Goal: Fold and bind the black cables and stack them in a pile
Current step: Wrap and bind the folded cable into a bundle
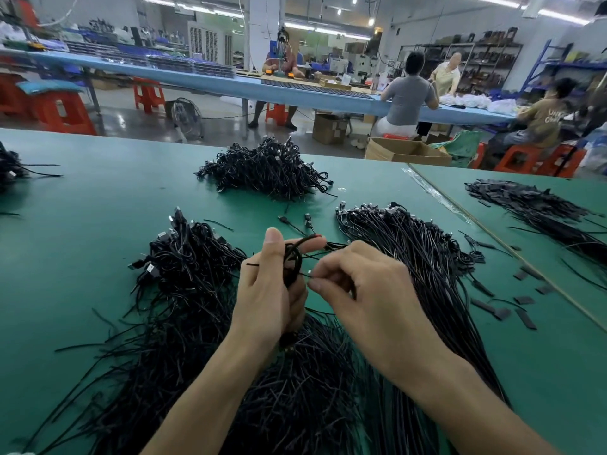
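Observation:
My left hand grips a folded black cable, its loop standing up between thumb and fingers. My right hand pinches a thin black tie wire that runs across to the folded cable. Straight unfolded cables lie in a long bundle to the right of my hands. A mass of thin black ties spreads under my forearms. A heap of bound cables sits to the left, and a bigger pile of bound cables lies further back on the green table.
Flat black strips lie in a heap at the right beyond a seam in the table, with loose pieces scattered nearby. More cables sit at the far left edge. People work at a blue bench behind.

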Demonstrator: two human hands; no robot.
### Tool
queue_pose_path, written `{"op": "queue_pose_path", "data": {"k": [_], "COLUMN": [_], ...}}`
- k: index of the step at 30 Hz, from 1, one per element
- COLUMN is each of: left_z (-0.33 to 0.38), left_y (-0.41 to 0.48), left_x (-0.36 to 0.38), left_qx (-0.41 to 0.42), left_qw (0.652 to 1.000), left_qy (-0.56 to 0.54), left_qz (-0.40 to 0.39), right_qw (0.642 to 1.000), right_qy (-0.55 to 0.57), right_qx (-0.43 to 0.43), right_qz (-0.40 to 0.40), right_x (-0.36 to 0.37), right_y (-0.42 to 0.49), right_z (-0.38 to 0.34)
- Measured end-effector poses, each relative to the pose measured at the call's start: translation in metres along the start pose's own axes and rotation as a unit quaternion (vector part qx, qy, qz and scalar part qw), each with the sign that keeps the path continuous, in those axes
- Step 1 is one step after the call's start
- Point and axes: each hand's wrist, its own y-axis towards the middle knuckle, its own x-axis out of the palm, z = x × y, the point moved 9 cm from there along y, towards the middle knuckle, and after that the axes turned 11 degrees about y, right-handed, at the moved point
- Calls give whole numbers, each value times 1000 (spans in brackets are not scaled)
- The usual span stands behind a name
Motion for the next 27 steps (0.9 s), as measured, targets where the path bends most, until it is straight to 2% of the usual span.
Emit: {"op": "queue_pose_path", "data": {"k": [2,4,7,10,13,17,20,24,27], "left_z": [-4,-8,-20,-38,-54,-54,-40,-26,-32], "left_y": [1,1,-3,-10,-20,-24,-25,-27,-29], "left_x": [-2,0,7,13,20,29,34,39,39], "left_qx": [-15,-28,-74,-174,-263,-303,-274,-168,-161], "left_qw": [1000,998,994,977,951,931,923,930,925], "left_qy": [20,48,59,56,41,-44,-86,25,114], "left_qz": [15,2,-55,-114,-159,-200,-256,-325,-325], "right_qw": [989,960,925,909,919,952,975,983,977], "right_qy": [-116,-210,-268,-277,-241,-182,-102,-16,-34], "right_qx": [-82,-168,-248,-271,-233,-148,-91,-21,-27], "right_qz": [-45,-75,-110,-157,-209,-195,-173,-182,-208], "right_x": [11,18,22,23,25,20,15,11,12], "right_y": [-3,-7,-9,-10,-7,0,5,10,5], "right_z": [-16,-31,-45,-48,-41,-28,-16,0,-2]}}
